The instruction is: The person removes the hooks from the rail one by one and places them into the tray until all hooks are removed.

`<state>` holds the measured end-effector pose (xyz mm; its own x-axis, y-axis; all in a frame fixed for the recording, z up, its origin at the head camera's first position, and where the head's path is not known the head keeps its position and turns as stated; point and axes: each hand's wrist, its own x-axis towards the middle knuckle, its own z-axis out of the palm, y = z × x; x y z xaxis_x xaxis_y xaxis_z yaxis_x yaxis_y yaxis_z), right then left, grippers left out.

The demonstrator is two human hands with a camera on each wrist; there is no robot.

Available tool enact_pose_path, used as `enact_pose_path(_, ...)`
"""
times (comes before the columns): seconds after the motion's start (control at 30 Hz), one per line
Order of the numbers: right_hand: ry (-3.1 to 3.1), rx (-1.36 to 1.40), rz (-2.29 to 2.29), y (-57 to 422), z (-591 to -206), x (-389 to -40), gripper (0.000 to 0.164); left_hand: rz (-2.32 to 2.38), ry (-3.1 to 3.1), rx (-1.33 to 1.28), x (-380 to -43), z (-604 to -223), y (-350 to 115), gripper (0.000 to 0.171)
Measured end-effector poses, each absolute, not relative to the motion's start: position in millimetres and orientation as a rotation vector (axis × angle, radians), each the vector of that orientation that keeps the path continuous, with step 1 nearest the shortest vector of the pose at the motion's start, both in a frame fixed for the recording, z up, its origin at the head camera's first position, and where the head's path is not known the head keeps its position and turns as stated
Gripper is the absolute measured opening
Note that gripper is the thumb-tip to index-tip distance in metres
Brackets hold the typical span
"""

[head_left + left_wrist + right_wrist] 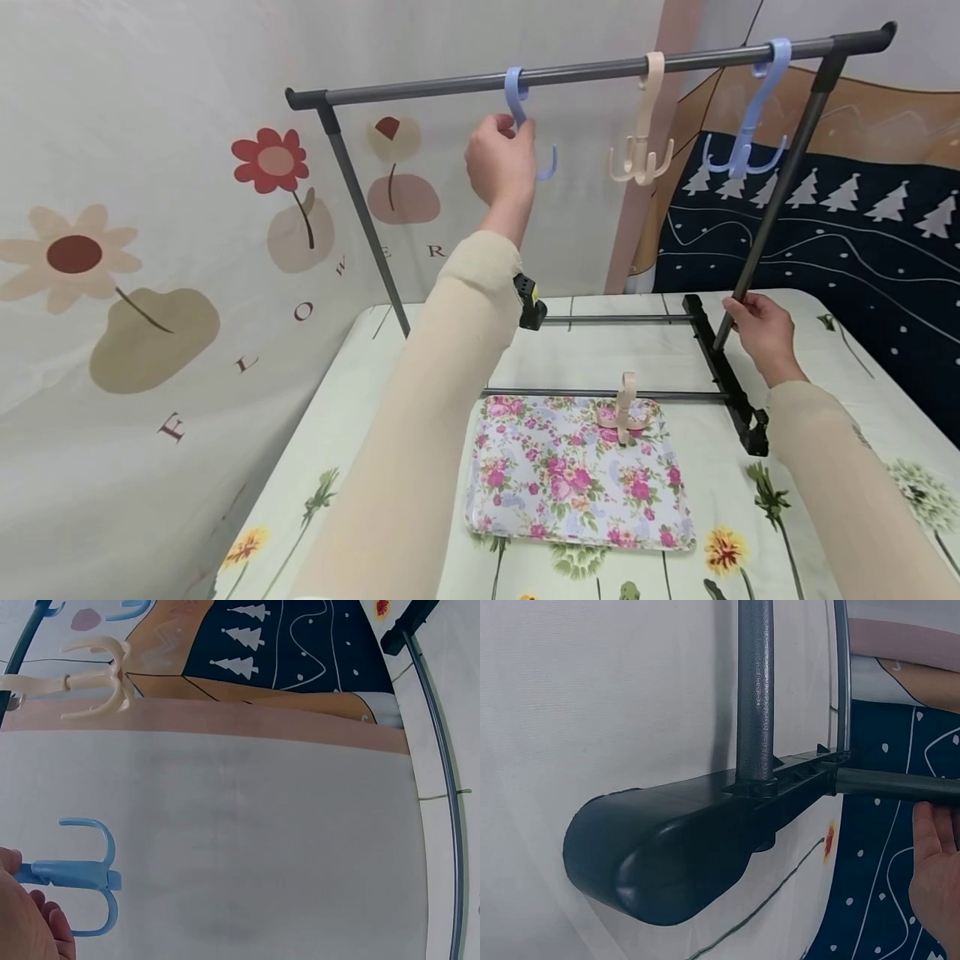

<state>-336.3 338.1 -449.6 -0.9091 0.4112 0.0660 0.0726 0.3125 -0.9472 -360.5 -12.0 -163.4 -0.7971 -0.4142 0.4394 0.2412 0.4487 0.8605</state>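
Observation:
My left hand pinches the stem of a blue multi-prong hook, whose top curves over the dark rail of a rack. In the left wrist view the lower prongs of this blue hook stick out past my fingers. Farther right on the rail hang a beige hook and another blue hook. Low on the rack's right upright, my right hand grips the pole with thumb and fingers. The right wrist view shows that hand at the pole beside the black base foot.
A floral tray lies on the flower-print tablecloth in front of the rack, with a beige hook on its back right part. The rack's black foot stands at right. A printed curtain hangs behind and left.

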Motion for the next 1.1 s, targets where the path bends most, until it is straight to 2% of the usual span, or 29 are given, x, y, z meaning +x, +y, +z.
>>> enact_pose_path(0.4,-2.309,-0.455,1.612,338.9,-454.0,-337.7,0.058,-1.310,-2.122,0.137,-361.6,-164.7,-9.1,0.019)
enact_pose_path(0.47,-2.323,-0.420,1.567,348.1,-467.3,-348.4,0.059,-1.277,-2.121,0.123,-360.8,-164.4,-10.8,0.019)
enact_pose_path(0.63,-2.338,-0.410,1.539,337.2,-453.5,-338.1,0.057,-1.198,-2.109,0.102,-361.3,-163.0,-15.8,0.020)
enact_pose_path(0.7,-2.331,-0.422,1.570,324.5,-435.4,-324.3,0.057,-1.195,-2.106,0.101,-362.4,-162.1,-17.3,0.020)
enact_pose_path(1.1,-2.299,-0.434,1.615,339.2,-455.7,-339.9,0.055,-1.210,-2.089,0.075,-362.2,-148.6,-21.9,0.020)
